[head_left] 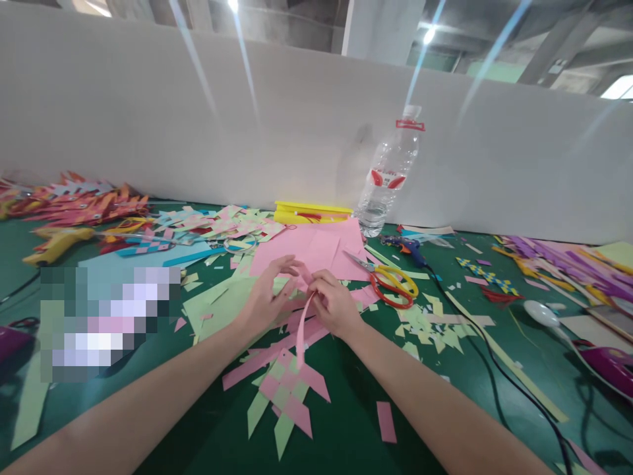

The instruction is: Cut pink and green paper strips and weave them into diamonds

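Both my hands meet over the middle of the green table (346, 435). My right hand (335, 305) pinches the upper end of a pink paper strip (302, 333), which curves down to a woven pink and green paper piece (289, 392) lying in front of me. My left hand (270, 297) is beside it, fingers curled and touching the same strip's top end. More loose pink strips (257, 363) lie under the hands. A pink paper sheet (316, 251) lies just beyond the fingers.
Scissors with red and yellow handles (390, 282) lie right of the hands. A clear water bottle (388, 175) stands by the white partition (148, 112). A blue glue gun (413, 249) with a black cable, a yellow glue gun (57, 243), paper scraps and finished woven pieces (84, 198) lie around.
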`<control>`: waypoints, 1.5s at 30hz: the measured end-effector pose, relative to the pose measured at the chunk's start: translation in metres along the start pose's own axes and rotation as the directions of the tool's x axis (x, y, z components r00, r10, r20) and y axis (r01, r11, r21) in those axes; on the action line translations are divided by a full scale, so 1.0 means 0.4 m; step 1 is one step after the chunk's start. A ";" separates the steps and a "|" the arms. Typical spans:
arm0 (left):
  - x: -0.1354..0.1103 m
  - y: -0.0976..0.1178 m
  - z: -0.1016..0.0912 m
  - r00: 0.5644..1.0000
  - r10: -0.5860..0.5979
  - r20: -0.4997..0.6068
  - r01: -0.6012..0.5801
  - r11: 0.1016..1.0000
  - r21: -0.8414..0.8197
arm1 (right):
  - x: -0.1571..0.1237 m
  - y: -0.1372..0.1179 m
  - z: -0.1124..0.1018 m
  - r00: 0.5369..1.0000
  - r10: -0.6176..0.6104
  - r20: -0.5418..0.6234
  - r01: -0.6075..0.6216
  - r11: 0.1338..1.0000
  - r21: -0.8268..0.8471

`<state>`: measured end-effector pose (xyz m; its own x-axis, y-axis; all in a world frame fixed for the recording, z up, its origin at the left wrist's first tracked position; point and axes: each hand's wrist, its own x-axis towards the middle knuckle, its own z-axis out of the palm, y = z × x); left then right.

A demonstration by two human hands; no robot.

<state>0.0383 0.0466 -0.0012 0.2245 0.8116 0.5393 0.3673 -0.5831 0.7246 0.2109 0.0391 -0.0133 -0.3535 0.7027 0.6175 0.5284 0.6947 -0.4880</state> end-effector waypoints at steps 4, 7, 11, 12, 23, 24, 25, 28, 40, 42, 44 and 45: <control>0.007 -0.013 0.002 0.999 -0.026 -0.044 0.024 0.999 -0.040 | -0.002 0.003 -0.001 1.000 -0.026 0.015 0.026 0.999 0.032; 0.011 -0.016 -0.003 0.995 -0.099 -0.015 0.098 0.992 -0.074 | -0.003 0.000 -0.003 0.998 -0.055 0.038 0.053 0.997 0.050; 0.011 -0.016 -0.008 0.980 -0.199 -0.016 0.197 0.978 -0.067 | -0.001 -0.008 -0.009 0.997 -0.062 0.042 0.061 0.997 0.046; 0.011 -0.016 -0.008 0.978 -0.207 -0.033 0.205 0.976 -0.070 | -0.001 -0.011 -0.010 0.998 -0.056 0.035 0.055 0.998 0.041; 0.005 -0.004 -0.020 0.962 -0.240 -0.132 0.215 0.961 -0.175 | -0.001 -0.006 -0.008 0.966 0.234 -0.108 -0.213 0.961 0.179; 0.007 -0.004 -0.021 0.955 -0.263 -0.136 0.235 0.953 -0.193 | -0.002 -0.004 -0.007 0.961 0.250 -0.115 -0.228 0.957 0.178; 0.009 -0.004 -0.021 0.948 -0.286 -0.138 0.254 0.943 -0.213 | -0.002 -0.002 -0.007 0.957 0.266 -0.118 -0.243 0.953 0.182; 0.013 -0.002 -0.019 0.936 -0.327 -0.131 0.290 0.927 -0.239 | -0.003 0.003 -0.007 0.940 0.330 -0.084 -0.299 0.919 0.256; 0.013 0.015 -0.024 0.940 -0.339 -0.036 0.331 0.933 -0.140 | 0.001 0.011 -0.007 0.915 0.402 -0.030 -0.370 0.866 0.336; 0.012 0.018 -0.023 0.927 -0.374 -0.025 0.367 0.919 -0.143 | -0.001 0.012 -0.006 0.916 0.400 -0.021 -0.368 0.863 0.346; 0.011 0.015 -0.022 0.918 -0.396 -0.036 0.384 0.907 -0.172 | -0.002 0.011 -0.004 0.917 0.398 -0.019 -0.365 0.858 0.360; 0.011 0.012 -0.021 0.915 -0.401 -0.042 0.386 0.901 -0.197 | -0.002 0.011 -0.003 0.917 0.398 -0.019 -0.365 0.856 0.367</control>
<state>0.0333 0.0470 0.0082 0.0203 0.9750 0.2211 0.2395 -0.2195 0.9458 0.2146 0.0413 -0.0152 -0.0993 0.9183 0.3832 0.2981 0.3949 -0.8690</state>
